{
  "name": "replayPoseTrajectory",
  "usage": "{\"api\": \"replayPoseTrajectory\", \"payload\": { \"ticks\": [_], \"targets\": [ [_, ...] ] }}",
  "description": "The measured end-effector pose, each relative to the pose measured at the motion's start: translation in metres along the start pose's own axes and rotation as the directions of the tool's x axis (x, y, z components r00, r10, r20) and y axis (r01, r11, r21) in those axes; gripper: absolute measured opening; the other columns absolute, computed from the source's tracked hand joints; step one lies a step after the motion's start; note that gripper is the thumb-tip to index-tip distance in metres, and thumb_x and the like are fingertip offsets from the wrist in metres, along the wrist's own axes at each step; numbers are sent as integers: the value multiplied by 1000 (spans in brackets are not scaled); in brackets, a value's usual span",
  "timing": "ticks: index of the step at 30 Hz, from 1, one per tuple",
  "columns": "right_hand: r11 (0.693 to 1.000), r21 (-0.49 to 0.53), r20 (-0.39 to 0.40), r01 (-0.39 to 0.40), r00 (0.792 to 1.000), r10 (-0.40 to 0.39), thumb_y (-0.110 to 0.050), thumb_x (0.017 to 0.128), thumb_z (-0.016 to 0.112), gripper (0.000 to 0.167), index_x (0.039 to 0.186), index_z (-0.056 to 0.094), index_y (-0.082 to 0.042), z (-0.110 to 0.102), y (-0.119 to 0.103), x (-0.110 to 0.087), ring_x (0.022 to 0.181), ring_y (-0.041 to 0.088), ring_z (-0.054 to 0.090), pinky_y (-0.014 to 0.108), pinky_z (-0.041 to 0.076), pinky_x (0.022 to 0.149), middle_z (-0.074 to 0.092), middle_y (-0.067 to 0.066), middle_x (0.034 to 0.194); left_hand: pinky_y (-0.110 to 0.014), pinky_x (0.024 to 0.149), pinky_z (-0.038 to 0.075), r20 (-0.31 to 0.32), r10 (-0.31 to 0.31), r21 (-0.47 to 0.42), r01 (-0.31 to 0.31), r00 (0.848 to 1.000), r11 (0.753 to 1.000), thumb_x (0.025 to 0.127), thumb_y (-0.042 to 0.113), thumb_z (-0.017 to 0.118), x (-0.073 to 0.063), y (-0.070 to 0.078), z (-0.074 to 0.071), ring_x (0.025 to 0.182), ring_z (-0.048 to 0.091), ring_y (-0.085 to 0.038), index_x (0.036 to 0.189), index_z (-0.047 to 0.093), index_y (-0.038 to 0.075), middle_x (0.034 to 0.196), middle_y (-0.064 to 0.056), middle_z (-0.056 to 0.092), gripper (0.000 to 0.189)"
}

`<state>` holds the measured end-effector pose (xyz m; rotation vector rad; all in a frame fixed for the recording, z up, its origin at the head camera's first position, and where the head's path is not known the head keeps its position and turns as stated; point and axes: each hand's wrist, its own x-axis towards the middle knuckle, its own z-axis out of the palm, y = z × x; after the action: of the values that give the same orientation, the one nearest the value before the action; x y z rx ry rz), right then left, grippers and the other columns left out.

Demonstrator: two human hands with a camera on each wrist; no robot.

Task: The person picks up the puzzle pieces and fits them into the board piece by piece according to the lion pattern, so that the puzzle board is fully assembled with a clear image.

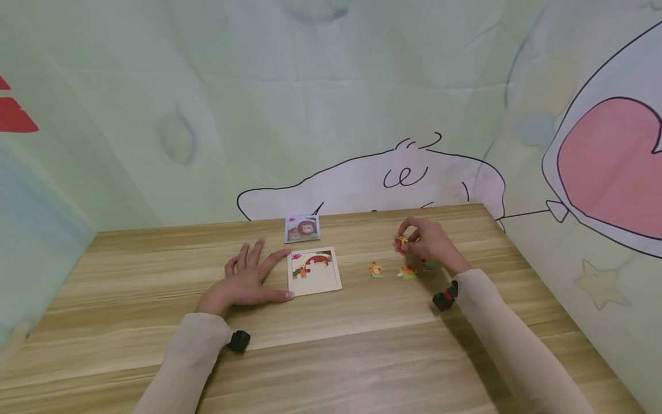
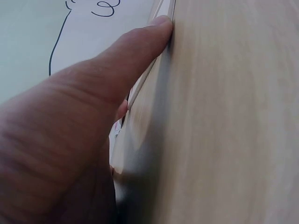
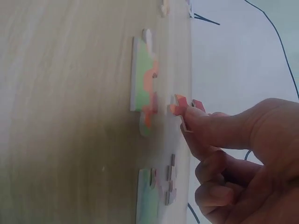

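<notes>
A square wooden puzzle tray (image 1: 314,271) lies mid-table with a few pieces set along its top. My left hand (image 1: 247,279) rests flat on the table beside it, fingers spread; the thumb (image 2: 140,51) and index finger touch the tray's left edge. My right hand (image 1: 428,241) is lifted slightly over the table to the right and pinches a small red-orange puzzle piece (image 1: 400,244) (image 3: 180,103) in its fingertips. Loose pieces lie below it: a lion-face piece (image 1: 376,269), an orange-green piece (image 1: 407,272) (image 3: 144,84) and a green piece (image 1: 428,265) (image 3: 149,198).
A small picture card (image 1: 302,228) showing a lion lies behind the tray near the table's far edge. A cartoon-printed fabric backdrop (image 1: 362,115) rises behind and to the right of the wooden table (image 1: 362,356). Black wrist camera mounts (image 1: 446,298) sit on both sleeves.
</notes>
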<state>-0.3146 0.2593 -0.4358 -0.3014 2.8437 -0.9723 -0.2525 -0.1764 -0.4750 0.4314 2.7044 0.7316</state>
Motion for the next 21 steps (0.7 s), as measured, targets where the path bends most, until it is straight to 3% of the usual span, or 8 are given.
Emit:
{"api": "replayPoseTrajectory", "payload": {
  "ticks": [6,11,17,21],
  "targets": [
    [999,-17,-64,45,997,-46,-10,96,81,23,118,73,-11,0,-7,-1,98,31,78,28,53,72,83,19,104,-78,123,-10,-1,-2,-2,2,1000,1000,82,81,74,1,-1,1,163,-24,-54,170,24,42,180,-23,-16,108],
    [999,6,-70,52,996,-52,-12,97,81,24,120,75,-12,2,-14,-2,98,30,76,28,53,65,82,17,106,-78,124,-8,-5,-16,12,16,1000,1000,84,76,75,3,-2,3,164,-22,-53,170,23,42,180,-22,-15,106],
    [999,24,-61,27,998,-26,-12,96,81,26,122,76,-14,5,-19,-5,100,28,76,35,56,83,82,16,108,-78,123,-9,-1,-12,8,12,1000,1000,81,81,74,2,-1,2,163,-23,-55,170,23,42,180,-23,-16,110],
    [998,47,-59,35,998,-32,-13,96,82,26,122,77,-13,8,-20,-7,99,27,76,37,57,86,82,15,110,-78,123,-10,0,-8,4,8,1000,1000,81,83,73,1,0,1,163,-23,-55,170,23,43,180,-22,-16,110]
  ]
}}
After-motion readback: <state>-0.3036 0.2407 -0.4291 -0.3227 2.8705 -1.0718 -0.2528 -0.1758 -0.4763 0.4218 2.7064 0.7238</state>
